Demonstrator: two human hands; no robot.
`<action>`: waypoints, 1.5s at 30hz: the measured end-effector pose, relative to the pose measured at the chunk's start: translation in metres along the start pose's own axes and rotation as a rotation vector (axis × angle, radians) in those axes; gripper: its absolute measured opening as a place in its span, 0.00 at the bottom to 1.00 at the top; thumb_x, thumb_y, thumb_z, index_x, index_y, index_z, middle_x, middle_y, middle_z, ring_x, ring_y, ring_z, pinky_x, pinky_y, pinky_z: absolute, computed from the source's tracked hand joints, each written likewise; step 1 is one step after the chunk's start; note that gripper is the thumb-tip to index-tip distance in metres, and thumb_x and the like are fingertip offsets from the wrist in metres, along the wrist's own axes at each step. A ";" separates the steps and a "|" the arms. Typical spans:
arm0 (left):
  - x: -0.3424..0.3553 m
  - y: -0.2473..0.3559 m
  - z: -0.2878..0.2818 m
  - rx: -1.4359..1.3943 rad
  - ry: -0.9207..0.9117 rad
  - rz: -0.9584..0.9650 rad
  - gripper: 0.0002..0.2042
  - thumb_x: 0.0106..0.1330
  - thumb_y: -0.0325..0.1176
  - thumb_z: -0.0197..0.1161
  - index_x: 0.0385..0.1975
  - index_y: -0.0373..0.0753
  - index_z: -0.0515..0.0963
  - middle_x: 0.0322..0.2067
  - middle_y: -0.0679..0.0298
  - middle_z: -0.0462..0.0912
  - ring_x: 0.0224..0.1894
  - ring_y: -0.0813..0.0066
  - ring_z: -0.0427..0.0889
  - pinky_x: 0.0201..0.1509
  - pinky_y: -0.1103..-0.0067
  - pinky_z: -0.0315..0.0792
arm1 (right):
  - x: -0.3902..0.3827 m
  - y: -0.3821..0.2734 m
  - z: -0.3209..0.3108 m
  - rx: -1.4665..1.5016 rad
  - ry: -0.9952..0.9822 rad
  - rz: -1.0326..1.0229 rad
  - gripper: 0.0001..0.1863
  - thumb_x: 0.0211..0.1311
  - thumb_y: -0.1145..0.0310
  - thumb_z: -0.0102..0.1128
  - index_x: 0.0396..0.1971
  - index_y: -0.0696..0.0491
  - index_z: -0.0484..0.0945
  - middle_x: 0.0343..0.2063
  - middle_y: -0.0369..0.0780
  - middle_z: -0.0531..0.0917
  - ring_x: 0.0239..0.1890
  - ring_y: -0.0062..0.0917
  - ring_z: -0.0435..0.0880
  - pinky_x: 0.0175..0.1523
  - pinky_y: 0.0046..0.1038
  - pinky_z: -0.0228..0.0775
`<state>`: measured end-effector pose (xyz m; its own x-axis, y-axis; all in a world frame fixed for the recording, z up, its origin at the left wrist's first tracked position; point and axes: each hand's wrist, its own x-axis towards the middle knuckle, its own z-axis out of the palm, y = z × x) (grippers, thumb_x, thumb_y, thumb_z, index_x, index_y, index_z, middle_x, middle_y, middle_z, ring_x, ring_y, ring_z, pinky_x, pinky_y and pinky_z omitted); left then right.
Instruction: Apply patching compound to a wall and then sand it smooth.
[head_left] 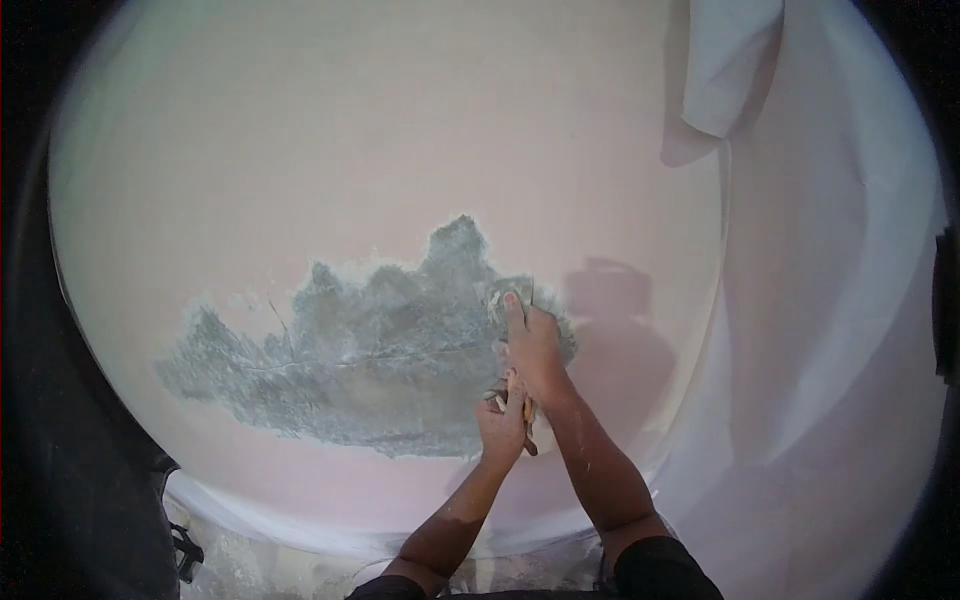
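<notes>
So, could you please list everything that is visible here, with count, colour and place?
Wall: 1, pale pink to cream, most of the view
Grey patch: 1, grey with whitish edges, lower wall
Shadow: 1, darker pink, wall right of the patch
White sheet: 1, white, right side
Loose flap: 1, white, top right
Hand tool: at least 1, brownish handle, patch's right end; partly hidden
Black object: 1, black, lower left; kind unclear
Floor: 1, greyish, bottom edge
Sleeves: 2, black, bottom edge
Forearms: 2, bare, lower centre
Left hand: 1, bare, at the tool's handle
Right hand: 1, bare, above the left
</notes>
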<state>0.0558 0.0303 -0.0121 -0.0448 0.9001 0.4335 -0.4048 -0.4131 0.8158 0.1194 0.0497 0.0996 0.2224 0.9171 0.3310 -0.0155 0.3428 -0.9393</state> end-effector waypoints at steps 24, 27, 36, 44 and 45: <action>-0.006 0.014 -0.013 -0.071 -0.107 -0.280 0.16 0.64 0.40 0.62 0.35 0.35 0.64 0.28 0.59 0.73 0.22 0.77 0.74 0.17 0.80 0.66 | 0.006 0.022 0.003 -0.034 0.027 -0.003 0.27 0.69 0.50 0.46 0.22 0.62 0.70 0.12 0.39 0.71 0.11 0.23 0.72 0.17 0.29 0.65; -0.002 0.034 0.002 0.031 0.061 -0.246 0.14 0.65 0.38 0.61 0.32 0.36 0.65 0.25 0.61 0.73 0.20 0.77 0.74 0.17 0.80 0.65 | 0.000 -0.015 0.003 0.055 0.025 0.099 0.27 0.69 0.50 0.46 0.23 0.62 0.70 0.12 0.40 0.71 0.11 0.24 0.73 0.17 0.29 0.66; 0.004 0.031 0.010 -0.078 0.072 -0.186 0.12 0.65 0.36 0.61 0.25 0.35 0.73 0.17 0.64 0.74 0.14 0.81 0.70 0.14 0.83 0.61 | 0.015 0.000 -0.001 0.030 0.043 0.052 0.21 0.68 0.51 0.49 0.25 0.55 0.69 0.11 0.33 0.66 0.09 0.17 0.63 0.13 0.24 0.56; -0.044 0.019 -0.023 -0.070 -0.033 -0.348 0.17 0.68 0.42 0.55 0.23 0.33 0.72 0.16 0.61 0.74 0.09 0.78 0.69 0.09 0.83 0.60 | -0.061 0.033 -0.015 -0.073 -0.055 -0.161 0.12 0.66 0.62 0.55 0.34 0.56 0.72 0.18 0.33 0.73 0.17 0.16 0.72 0.22 0.21 0.65; -0.056 0.020 -0.031 -0.021 -0.140 -0.421 0.18 0.68 0.43 0.53 0.23 0.33 0.72 0.16 0.61 0.75 0.09 0.77 0.69 0.09 0.82 0.61 | -0.078 0.058 -0.024 -0.117 -0.052 -0.175 0.10 0.65 0.65 0.56 0.37 0.56 0.71 0.20 0.33 0.73 0.20 0.16 0.73 0.26 0.21 0.67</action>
<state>0.0216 -0.0238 -0.0322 0.2513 0.9612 0.1142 -0.3803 -0.0104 0.9248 0.1241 -0.0070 0.0169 0.1614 0.8557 0.4917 0.1332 0.4747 -0.8700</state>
